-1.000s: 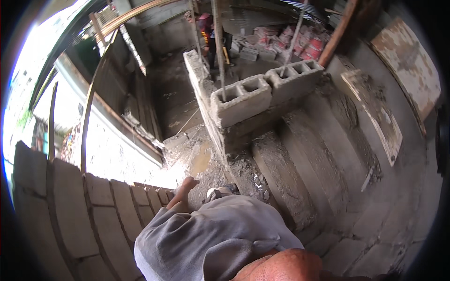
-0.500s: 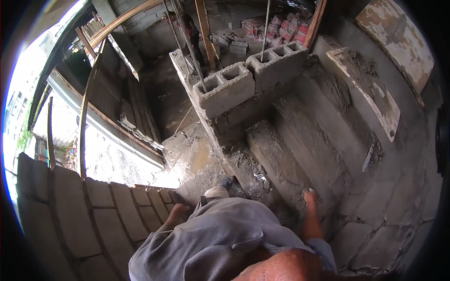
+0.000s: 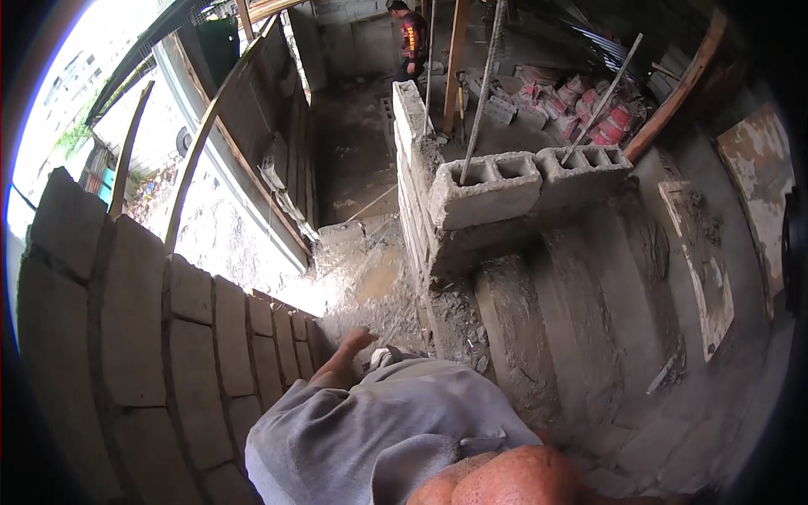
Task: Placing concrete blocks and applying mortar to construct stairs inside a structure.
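My left hand (image 3: pixel 358 337) hangs forward beside the left block wall (image 3: pixel 195 362), above the muddy landing, with fingers loosely apart and nothing visible in it. My right hand is hidden behind my body in the grey shirt (image 3: pixel 379 429); only a sliver of skin shows at its right side. Below me, rough concrete steps (image 3: pixel 513 328) run along the right of a short hollow-block wall (image 3: pixel 471 210), which has steel bars standing in its cores. A muddy wet patch (image 3: pixel 370 278) lies at the foot of that wall.
Another person (image 3: pixel 411 38) in a dark top stands at the back. Red-and-white sacks (image 3: pixel 606 118) and loose blocks lie at back right. A timber post (image 3: pixel 454 67) rises behind the wall. A stained board (image 3: pixel 699 269) leans at right. Bent slats (image 3: pixel 194 143) border the bright opening at left.
The view has swung, so the wall now sits further right. My left hand has swung forward again. My right hand, visible half a second ago, is hidden. The other person now shows more fully.
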`<state>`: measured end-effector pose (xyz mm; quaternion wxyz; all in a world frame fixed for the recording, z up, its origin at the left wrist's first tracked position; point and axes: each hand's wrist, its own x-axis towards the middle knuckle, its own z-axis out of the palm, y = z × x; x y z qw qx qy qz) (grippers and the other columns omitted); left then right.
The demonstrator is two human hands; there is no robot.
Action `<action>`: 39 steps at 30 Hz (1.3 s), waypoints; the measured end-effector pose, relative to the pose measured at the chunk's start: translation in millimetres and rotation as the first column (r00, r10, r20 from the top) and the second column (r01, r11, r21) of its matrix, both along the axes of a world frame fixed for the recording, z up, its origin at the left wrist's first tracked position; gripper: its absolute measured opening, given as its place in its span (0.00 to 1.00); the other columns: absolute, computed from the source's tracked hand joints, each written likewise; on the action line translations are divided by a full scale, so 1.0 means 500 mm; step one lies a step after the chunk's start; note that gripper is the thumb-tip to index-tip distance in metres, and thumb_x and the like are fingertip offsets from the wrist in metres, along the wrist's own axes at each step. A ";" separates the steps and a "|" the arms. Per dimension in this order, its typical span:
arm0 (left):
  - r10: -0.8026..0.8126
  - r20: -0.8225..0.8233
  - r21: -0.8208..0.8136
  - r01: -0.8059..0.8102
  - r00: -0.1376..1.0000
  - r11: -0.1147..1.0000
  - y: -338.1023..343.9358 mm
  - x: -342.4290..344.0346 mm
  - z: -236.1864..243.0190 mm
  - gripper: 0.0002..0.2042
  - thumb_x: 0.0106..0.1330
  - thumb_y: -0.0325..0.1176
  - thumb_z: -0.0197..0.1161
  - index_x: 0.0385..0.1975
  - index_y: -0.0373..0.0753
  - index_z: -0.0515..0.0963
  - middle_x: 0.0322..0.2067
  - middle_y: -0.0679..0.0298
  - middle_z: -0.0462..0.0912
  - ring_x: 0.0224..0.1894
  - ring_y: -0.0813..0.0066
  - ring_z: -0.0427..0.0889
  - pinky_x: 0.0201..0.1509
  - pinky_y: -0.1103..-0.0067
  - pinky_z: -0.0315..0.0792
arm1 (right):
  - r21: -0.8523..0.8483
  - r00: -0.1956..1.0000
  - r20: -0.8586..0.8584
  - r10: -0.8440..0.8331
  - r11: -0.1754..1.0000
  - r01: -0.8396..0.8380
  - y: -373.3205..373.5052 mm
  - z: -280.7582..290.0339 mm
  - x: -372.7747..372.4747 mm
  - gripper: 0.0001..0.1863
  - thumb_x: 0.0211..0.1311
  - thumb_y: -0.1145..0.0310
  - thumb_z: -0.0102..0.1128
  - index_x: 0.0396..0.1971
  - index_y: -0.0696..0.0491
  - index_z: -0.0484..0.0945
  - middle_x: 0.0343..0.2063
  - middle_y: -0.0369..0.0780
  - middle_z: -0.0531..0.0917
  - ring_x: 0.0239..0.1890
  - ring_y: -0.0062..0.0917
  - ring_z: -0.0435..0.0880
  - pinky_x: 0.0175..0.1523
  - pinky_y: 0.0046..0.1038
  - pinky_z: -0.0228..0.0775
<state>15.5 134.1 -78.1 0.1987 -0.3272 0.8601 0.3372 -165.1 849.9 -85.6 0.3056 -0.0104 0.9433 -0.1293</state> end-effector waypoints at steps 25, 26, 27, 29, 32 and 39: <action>-0.149 0.063 -0.144 0.157 0.987 0.977 -0.094 0.095 -0.118 0.22 0.58 0.52 0.59 0.36 0.36 0.82 0.40 0.49 0.83 0.45 0.49 0.80 0.48 0.64 0.73 | 0.082 0.883 -0.142 0.448 0.894 -0.441 -0.072 -0.130 0.023 0.16 0.58 0.68 0.51 0.43 0.60 0.78 0.32 0.47 0.80 0.32 0.36 0.80 0.36 0.39 0.70; -0.121 0.056 -0.135 0.128 0.991 0.983 -0.086 0.081 -0.130 0.22 0.58 0.52 0.59 0.36 0.36 0.82 0.40 0.49 0.83 0.45 0.49 0.80 0.48 0.64 0.73 | 0.086 0.885 -0.152 0.441 0.898 -0.432 -0.065 -0.128 0.017 0.17 0.57 0.68 0.52 0.44 0.60 0.78 0.30 0.46 0.80 0.30 0.35 0.79 0.34 0.38 0.70; -0.172 0.086 -0.146 0.184 0.981 0.972 -0.080 0.062 -0.128 0.23 0.58 0.53 0.59 0.36 0.35 0.82 0.40 0.48 0.82 0.46 0.50 0.80 0.49 0.64 0.73 | 0.086 0.889 -0.164 0.428 0.904 -0.420 -0.056 -0.131 0.019 0.18 0.56 0.69 0.52 0.45 0.60 0.77 0.29 0.46 0.80 0.28 0.34 0.79 0.32 0.37 0.69; -0.155 0.119 -0.084 0.165 0.981 0.983 -0.066 0.045 -0.119 0.25 0.57 0.53 0.60 0.36 0.33 0.82 0.41 0.45 0.81 0.48 0.49 0.80 0.50 0.64 0.73 | 0.136 0.857 -0.212 0.470 0.883 -0.450 -0.027 -0.143 0.004 0.19 0.54 0.70 0.53 0.46 0.61 0.76 0.25 0.44 0.79 0.25 0.31 0.78 0.28 0.35 0.69; -0.191 0.116 -0.026 0.195 0.975 0.980 -0.052 0.036 -0.126 0.24 0.56 0.52 0.61 0.36 0.32 0.82 0.40 0.43 0.81 0.47 0.50 0.80 0.49 0.65 0.73 | 0.596 0.440 -0.379 0.814 0.578 -0.557 0.013 -0.174 -0.042 0.22 0.52 0.72 0.54 0.49 0.62 0.75 0.20 0.42 0.79 0.20 0.28 0.77 0.22 0.33 0.67; -0.317 -0.359 -0.041 0.324 0.878 0.945 -0.009 -0.005 0.074 0.24 0.63 0.54 0.57 0.48 0.39 0.73 0.47 0.54 0.76 0.55 0.58 0.71 0.61 0.64 0.60 | -0.349 0.926 0.033 -0.376 0.864 0.363 -0.194 0.002 -0.050 0.33 0.52 0.73 0.53 0.62 0.60 0.63 0.22 0.41 0.80 0.20 0.26 0.77 0.22 0.32 0.68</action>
